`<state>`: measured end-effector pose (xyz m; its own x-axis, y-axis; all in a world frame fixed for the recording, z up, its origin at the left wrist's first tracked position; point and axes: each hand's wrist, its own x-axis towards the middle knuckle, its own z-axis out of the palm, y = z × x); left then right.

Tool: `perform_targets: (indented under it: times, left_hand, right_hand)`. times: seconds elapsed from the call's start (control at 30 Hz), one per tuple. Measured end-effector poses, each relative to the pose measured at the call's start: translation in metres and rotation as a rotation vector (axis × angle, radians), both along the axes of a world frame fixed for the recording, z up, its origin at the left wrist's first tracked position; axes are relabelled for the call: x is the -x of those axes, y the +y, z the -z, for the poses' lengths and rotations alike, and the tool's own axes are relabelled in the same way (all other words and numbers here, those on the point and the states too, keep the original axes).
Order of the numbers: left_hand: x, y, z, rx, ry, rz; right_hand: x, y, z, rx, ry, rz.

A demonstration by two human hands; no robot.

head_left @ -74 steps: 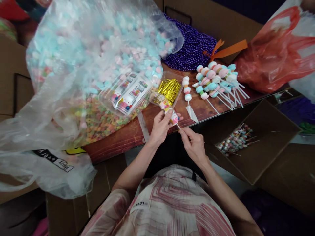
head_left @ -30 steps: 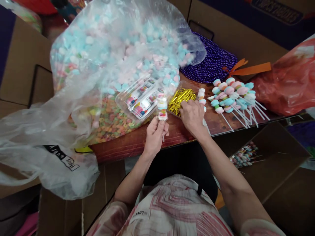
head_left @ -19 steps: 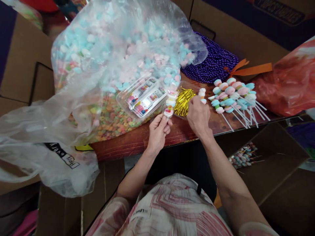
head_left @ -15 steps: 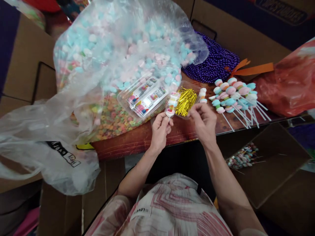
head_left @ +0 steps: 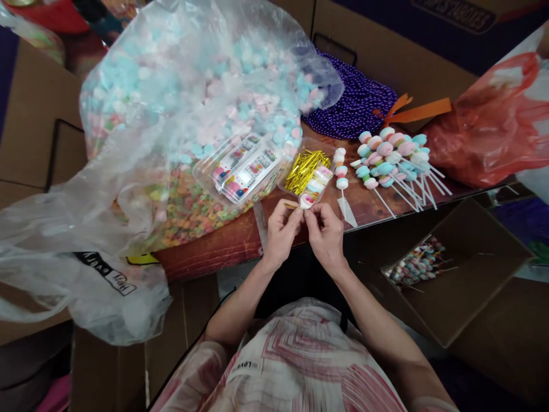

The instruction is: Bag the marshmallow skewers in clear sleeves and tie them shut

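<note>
My left hand point(head_left: 281, 229) pinches the stick of a wrapped marshmallow skewer point(head_left: 314, 187) at the table's near edge. A short gold twist tie point(head_left: 290, 205) shows at its fingertips. My right hand point(head_left: 325, 229) is closed beside it, its fingers pinching at the base of the same skewer's wrapper. Just beyond the hands sits a clear tray of gold twist ties point(head_left: 304, 166). An unwrapped skewer point(head_left: 340, 171) lies to the right of that tray on a flat clear bag.
A big clear bag of pastel marshmallows and coloured rings point(head_left: 189, 109) fills the left of the wooden table point(head_left: 223, 246). Bare skewers point(head_left: 392, 154), purple beads point(head_left: 355, 103) and a red bag point(head_left: 484, 126) lie right. A cardboard box of wrapped skewers point(head_left: 454, 269) stands below.
My right hand went to the tray of gold ties, then came back to the skewer in my left hand. Both hands now meet at the wrapper's base.
</note>
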<state>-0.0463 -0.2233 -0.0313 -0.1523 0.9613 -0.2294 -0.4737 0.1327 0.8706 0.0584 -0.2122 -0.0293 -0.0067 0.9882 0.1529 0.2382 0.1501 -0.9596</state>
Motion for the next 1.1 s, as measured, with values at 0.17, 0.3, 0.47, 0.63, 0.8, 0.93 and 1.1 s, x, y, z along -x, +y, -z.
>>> perform_targets:
  times: [0.17,0.3,0.47,0.63,0.8,0.93,1.1]
  left_hand:
    - [0.006,0.004,-0.014,0.103,-0.262,0.166]
    - [0.017,0.004,-0.025,0.319,-0.517,0.411]
    - [0.009,-0.001,-0.021,0.191,-0.304,0.406]
    - [-0.006,-0.011,-0.011,-0.074,0.299,0.043]
    - [-0.003,-0.012,-0.009,-0.04,0.233,0.027]
    - [-0.001,0.0,-0.012,0.176,-0.183,0.069]
    - [-0.005,0.0,-0.02,0.25,-0.296,0.112]
  right_hand:
    - [-0.01,-0.003,-0.006,0.086,0.148,-0.124]
    - [-0.026,0.003,-0.012,0.049,0.182,-0.285]
    - [-0.03,0.008,-0.011,-0.08,-0.023,-0.303]
    - [-0.022,0.006,-0.005,-0.076,-0.102,-0.166]
    - [-0.027,0.003,-0.011,0.029,-0.105,-0.227]
    - [-0.032,-0.003,-0.008,-0.207,-0.237,-0.145]
    - [-0.04,-0.003,0.002,-0.455,-0.438,-0.095]
